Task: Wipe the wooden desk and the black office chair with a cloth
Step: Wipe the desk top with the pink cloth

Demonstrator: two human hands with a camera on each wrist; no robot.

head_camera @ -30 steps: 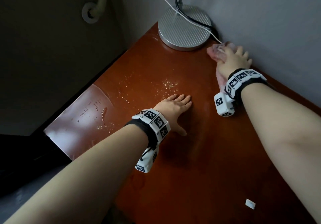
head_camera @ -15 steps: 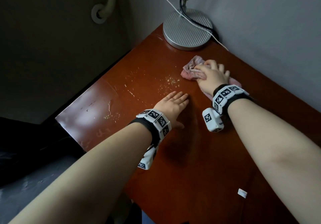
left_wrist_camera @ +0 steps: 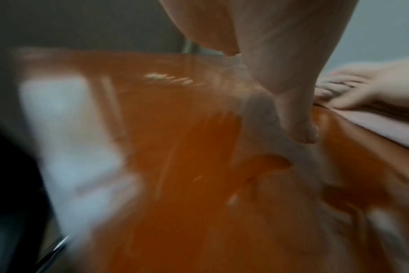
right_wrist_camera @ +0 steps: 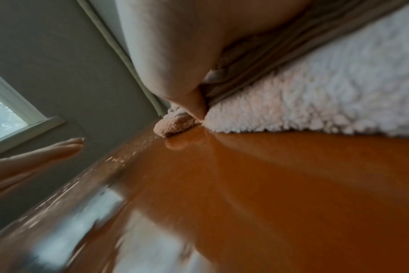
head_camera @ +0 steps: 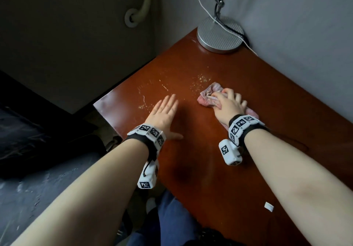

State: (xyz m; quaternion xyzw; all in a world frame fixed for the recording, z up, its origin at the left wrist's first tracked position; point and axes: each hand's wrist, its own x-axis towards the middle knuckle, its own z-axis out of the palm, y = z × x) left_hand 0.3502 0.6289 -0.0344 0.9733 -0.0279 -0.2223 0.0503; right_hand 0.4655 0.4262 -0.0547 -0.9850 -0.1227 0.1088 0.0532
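The right hand (head_camera: 228, 105) presses a bunched pink cloth (head_camera: 208, 96) flat on the wooden worktop (head_camera: 219, 161), its fingers curled over the fabric and gripping it. In the right wrist view the fleecy pile of the cloth (right_wrist_camera: 315, 103) lies flush on the wood under the palm, so contact looks good. The left hand (head_camera: 163, 115) lies on the worktop on the near-left side of the cloth, well apart from it, fingers straight and together, holding nothing; it seems to serve as a brace.

The step in hand appears to be wiping the worktop. Just beyond the cloth, toward the lamp base (head_camera: 220, 33), a patch of pale specks (head_camera: 200, 79) glints on the wood, and more streaks (head_camera: 147, 100) lie left of the cloth, beside the fingertips of the left hand. To do this well, the cloth probably needs to sweep across both patches with even downward pressure, in overlapping passes, gathering the debris rather than scattering it toward the worktop edge. A flatter spread of the cloth would cover more wood per pass than the present wad. The left hand would have to lift or shift aside when the cloth reaches the streaks near it.

The white cord (head_camera: 225, 26) trails across the lamp base, beyond the cloth; strokes toward it should stop short. A small white scrap (head_camera: 269, 206) lies nearer the person than the cloth, on wood that still needs a pass. The black office chair cannot be made out with certainty.
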